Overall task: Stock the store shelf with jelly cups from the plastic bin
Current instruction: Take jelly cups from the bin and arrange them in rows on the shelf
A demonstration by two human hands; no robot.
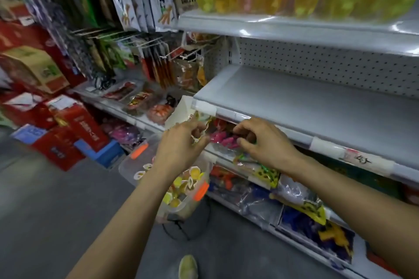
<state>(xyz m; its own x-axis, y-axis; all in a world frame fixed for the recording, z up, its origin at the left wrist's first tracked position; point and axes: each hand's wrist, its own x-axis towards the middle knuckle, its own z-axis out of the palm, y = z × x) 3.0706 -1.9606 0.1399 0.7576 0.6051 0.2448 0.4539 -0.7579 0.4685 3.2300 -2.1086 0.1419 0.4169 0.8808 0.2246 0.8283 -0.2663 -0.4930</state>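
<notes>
Head view. Reader: Where are the hands?

Describer: Both sit at the centre of the frame, close against the front lip of the middle shelf (317, 106), a bare grey board running off to the right. The left hand (181, 142) is just left of centre and the right hand (265, 145) just right of it, with pink packets (223, 139) on a lower shelf showing between them.

Reader: Are they holding anything?

Describer: The fingers of both hands are curled inward. A blurred yellowish scrap shows at the left fingertips (198, 130), but I cannot tell whether it is a cup in a pinch. The right fingers (244, 130) bend toward the packets. I cannot tell whether they are gripping anything.

Reader: Where are the goods?

Describer: The jelly cups (195, 172) lie jumbled in the plastic bin (127, 169), lower centre of the frame, directly under the left forearm. The bin's long side slants from upper left to lower right, with an orange latch (200, 191) at its near end. The cups are round, so they have no axis to line up with.

Reader: Which hand is nearer?

Describer: The left one. The bin is straight below its wrist, so I judge a short drop would reach it. The right hand is off to the bin's upper right.

Reader: Is anything stocked yet?

Describer: Yes. Stocked cups (306, 0) line the upper shelf (294, 27) at the top right.
</notes>
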